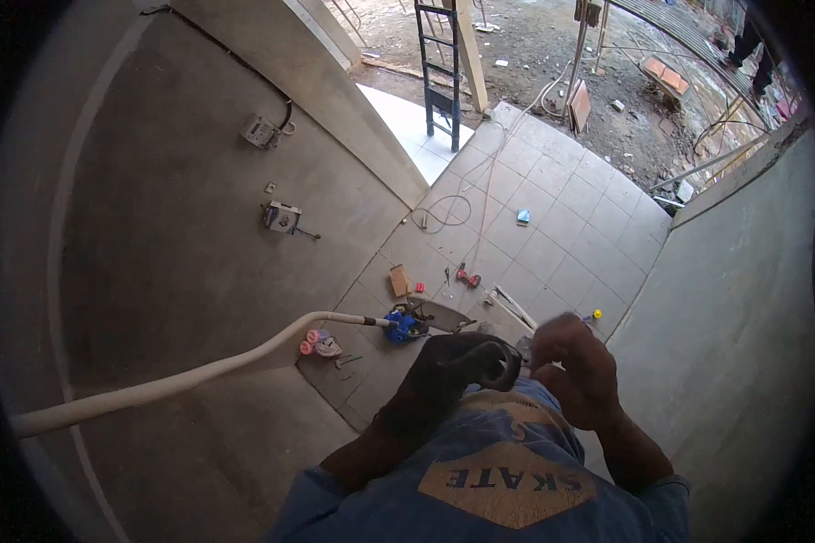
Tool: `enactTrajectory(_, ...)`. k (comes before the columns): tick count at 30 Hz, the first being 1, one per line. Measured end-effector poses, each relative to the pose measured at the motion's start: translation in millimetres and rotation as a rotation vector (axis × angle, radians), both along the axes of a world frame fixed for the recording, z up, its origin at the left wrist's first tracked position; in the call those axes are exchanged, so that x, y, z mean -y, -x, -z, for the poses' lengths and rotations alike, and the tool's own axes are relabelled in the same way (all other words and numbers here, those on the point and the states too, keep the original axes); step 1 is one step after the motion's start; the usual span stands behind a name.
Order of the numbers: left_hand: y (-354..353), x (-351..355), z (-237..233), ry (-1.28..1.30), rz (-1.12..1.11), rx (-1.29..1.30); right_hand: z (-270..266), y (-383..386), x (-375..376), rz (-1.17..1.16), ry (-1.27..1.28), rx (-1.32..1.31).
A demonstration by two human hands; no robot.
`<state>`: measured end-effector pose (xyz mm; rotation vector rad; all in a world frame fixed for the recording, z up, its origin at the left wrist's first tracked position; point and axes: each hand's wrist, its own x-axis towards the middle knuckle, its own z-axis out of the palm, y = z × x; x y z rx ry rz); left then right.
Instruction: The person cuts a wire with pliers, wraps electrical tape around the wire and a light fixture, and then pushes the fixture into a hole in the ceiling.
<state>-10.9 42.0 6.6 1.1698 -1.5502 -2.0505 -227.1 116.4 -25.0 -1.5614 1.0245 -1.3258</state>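
A white pipe (181, 380) curves in from the left along the grey wall. The left hand (448, 376), dark and possibly gloved, is clenched around a dark looped piece (500, 360) held close to the chest. Just beside it, the right hand (578, 366) curls its fingertips toward the loop's end; whether they actually grip it cannot be told. A firm left hold and small right-hand movements would likely suit this fine work.

hands (453, 366) (575, 371) 2 | white pipe (199, 371) 1 | wall boxes (261, 131) (282, 217) 2 | ladder (439, 63) 1 | floor tools (466, 276) maybe 3
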Motion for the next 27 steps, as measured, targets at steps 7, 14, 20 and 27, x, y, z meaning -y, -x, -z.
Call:
enactTrajectory(7,1.7,-5.2,-5.0,-0.089,-0.091,-0.125,0.3,-13.9,4.5,0.055,-0.237,0.317)
enactTrajectory(14,1.9,-13.4,3.5,0.322,0.05,0.064,2.8,-14.5,0.2,0.205,0.039,-0.059)
enactTrajectory(20,5.5,-17.6,16.5,0.366,-0.038,-0.007,-8.5,-17.1,-1.5,0.275,0.155,-0.265)
enactTrajectory(27,16.1,-25.9,1.4,0.458,-0.012,0.045,-1.1,-22.5,0.8,0.284,-0.065,0.319)
